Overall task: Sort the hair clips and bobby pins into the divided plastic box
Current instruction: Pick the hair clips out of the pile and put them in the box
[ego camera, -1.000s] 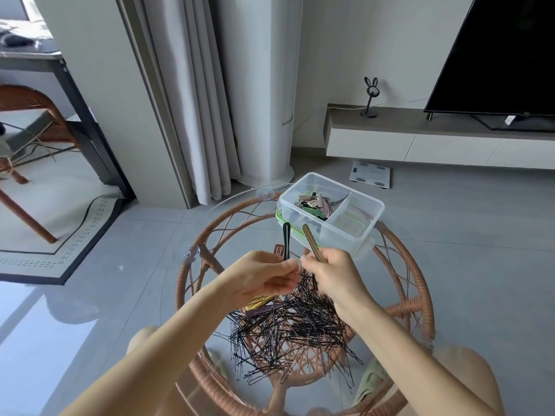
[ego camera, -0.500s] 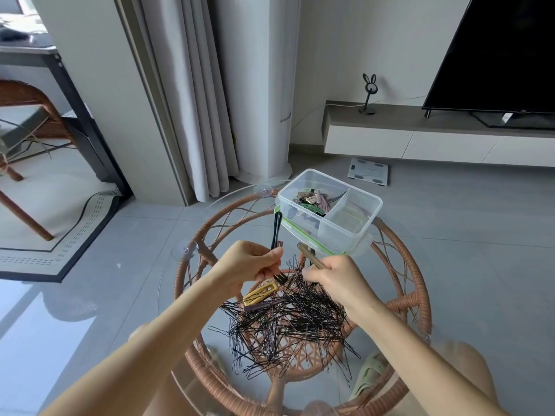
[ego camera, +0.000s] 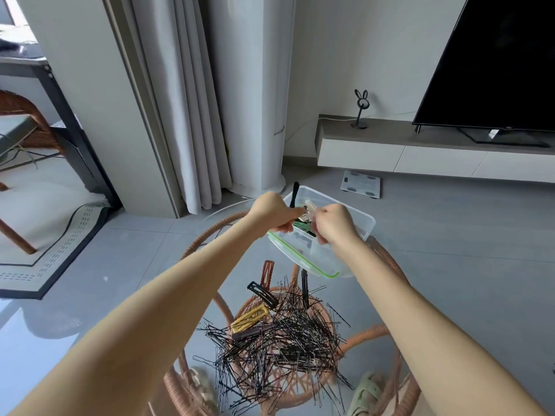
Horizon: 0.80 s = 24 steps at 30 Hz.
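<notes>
A clear divided plastic box [ego camera: 362,229] with a green-edged lid under it stands at the far side of the glass table. My left hand [ego camera: 274,213] is over the box and pinches a black hair clip [ego camera: 294,196] that points upward. My right hand [ego camera: 335,222] is beside it over the box, holding a pale beige hair clip [ego camera: 310,205]. Several clips [ego camera: 303,226] lie in the box's left compartment. A big heap of black bobby pins [ego camera: 279,346] lies on the table nearer me, with yellow [ego camera: 250,318], brown [ego camera: 267,273] and black [ego camera: 262,294] clips at its far-left edge.
The round glass top rests on a rattan frame [ego camera: 210,235]. Slippers [ego camera: 368,396] show through the glass. Beyond are a grey curtain [ego camera: 186,115], a white tower unit [ego camera: 255,100], a floor scale [ego camera: 362,183], a low TV cabinet [ego camera: 420,151] and a TV [ego camera: 495,64].
Both hands have risen from the pile and moved forward to the box, each carrying its clip. The clips left at the pile's edge are now uncovered.
</notes>
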Motion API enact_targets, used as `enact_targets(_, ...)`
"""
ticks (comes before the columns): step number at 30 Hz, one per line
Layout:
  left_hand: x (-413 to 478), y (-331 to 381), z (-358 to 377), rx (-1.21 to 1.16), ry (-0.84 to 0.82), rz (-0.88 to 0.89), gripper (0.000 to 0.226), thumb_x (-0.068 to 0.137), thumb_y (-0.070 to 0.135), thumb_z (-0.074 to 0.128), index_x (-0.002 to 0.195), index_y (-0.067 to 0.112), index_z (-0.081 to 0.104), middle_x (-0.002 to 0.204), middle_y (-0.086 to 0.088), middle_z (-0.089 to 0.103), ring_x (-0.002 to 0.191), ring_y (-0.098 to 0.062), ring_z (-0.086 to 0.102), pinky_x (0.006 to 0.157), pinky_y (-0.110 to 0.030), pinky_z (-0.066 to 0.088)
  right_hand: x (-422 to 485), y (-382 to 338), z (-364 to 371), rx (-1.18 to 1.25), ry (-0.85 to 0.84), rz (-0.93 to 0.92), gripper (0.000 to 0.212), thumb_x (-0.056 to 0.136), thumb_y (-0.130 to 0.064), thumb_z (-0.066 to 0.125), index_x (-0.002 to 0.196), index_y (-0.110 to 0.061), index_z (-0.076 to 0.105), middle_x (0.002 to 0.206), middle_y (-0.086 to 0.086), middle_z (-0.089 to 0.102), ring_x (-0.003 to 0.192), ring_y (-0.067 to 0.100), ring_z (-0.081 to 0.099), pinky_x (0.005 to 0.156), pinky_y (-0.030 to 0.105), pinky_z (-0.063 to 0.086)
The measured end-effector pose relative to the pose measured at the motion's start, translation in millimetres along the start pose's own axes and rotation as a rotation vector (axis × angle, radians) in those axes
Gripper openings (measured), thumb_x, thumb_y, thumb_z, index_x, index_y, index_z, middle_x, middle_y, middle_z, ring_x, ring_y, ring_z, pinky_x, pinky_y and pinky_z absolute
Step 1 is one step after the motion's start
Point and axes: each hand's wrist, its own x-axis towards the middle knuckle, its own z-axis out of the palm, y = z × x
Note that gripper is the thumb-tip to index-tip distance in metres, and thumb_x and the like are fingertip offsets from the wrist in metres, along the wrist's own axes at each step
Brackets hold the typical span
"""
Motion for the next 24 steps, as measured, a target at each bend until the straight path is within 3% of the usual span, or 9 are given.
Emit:
enact_targets(2,12.1,8.7,1.6,0.168,-0.009,0.009,0.06,0.087,0.052,0.05,0.042,0.012,0.048,0.019,0.004,0.042,0.025,-0.006,0.041,0.045,-0.021,0.037,16.1,-5.0,3.6,-0.129,-0.012,-0.021,0.034,0.094,-0.023,0.039,0.069,-0.007,0.054,0.064,0.014,0.059,0.057,0.029,0.059,0.062,0.035,0.05)
enact_targets(4,17.1,4.8,1.9,0.253,0.001,0.028,0.06,0.088,0.052,0.047,0.044,0.011,0.048,0.025,0.002,0.046,0.038,-0.013,0.048,0.051,-0.025,0.039,14.1,-4.6,2.7,-0.448,0.069,-0.104,0.032,0.094,-0.025,0.039,0.07,-0.009,0.052,0.078,0.018,0.06,0.076,0.035,0.06,0.065,0.032,0.042)
enact_targets(7,5.3,-20.3,-1.3,0.28,0.03,0.098,0.041,0.089,0.037,0.052,0.074,0.001,0.067,0.072,-0.009,0.068,0.075,-0.029,0.065,0.072,-0.034,0.05,-7.5,4.7,4.6,-0.575,0.103,-0.358,0.022,0.09,-0.011,0.046,0.091,-0.01,0.068,0.097,0.013,0.07,0.093,0.034,0.062,0.069,0.032,0.045)
enact_targets(10,-23.3,-60.4,-2.8,0.391,-0.101,0.202,0.019,0.084,0.02,0.06,0.098,0.015,0.072,0.107,-0.002,0.07,0.103,-0.023,0.063,0.089,-0.031,0.049,-28.3,24.3,20.7,-0.691,-0.177,-0.603,0.033,0.087,-0.002,0.049,0.112,-0.016,0.066,0.116,0.006,0.066,0.11,0.029,0.057,0.089,0.036,0.048)
enact_targets(14,-52.8,-96.7,11.2,0.534,-0.308,0.314,0.036,0.082,0.03,0.066,0.118,0.03,0.062,0.118,0.001,0.059,0.109,-0.018,0.053,0.091,-0.03,0.041,-30.1,40.6,48.3,-0.838,-0.42,-0.712,0.061,0.079,0.016,0.043,0.129,-0.017,0.053,0.131,0.0,0.055,0.124,0.026,0.042,0.1,0.04,0.042)
enact_targets(16,-57.6,-106.2,20.9,0.538,-0.297,0.337,0.038,0.082,0.035,0.066,0.119,0.031,0.06,0.12,0.0,0.056,0.11,-0.018,0.048,0.092,-0.03,0.036,-29.3,39.2,57.7,-0.931,-0.477,-0.77,0.056,0.082,0.01,0.048,0.131,-0.016,0.052,0.131,0.002,0.054,0.123,0.027,0.043,0.1,0.039,0.04)
enact_targets(21,-54.0,-110.1,29.8,0.572,-0.26,0.343,0.035,0.08,0.039,0.067,0.109,0.021,0.06,0.113,-0.004,0.057,0.108,-0.022,0.048,0.091,-0.032,0.037,-28.5,35.8,63.4,-1.109,-0.468,-0.778,0.026,0.084,-0.014,0.06,0.11,-0.013,0.06,0.111,0.008,0.059,0.11,0.028,0.048,0.091,0.038,0.04)
enact_targets(24,-57.0,-105.1,26.5,0.571,-0.309,0.298,0.03,0.086,0.034,0.062,0.106,0.012,0.059,0.112,-0.007,0.061,0.105,-0.024,0.053,0.087,-0.033,0.041,-31.1,40.4,56.7,-1.131,-0.454,-0.71,0.02,0.083,-0.009,0.058,0.103,-0.009,0.062,0.107,0.009,0.062,0.108,0.028,0.05,0.086,0.038,0.044)
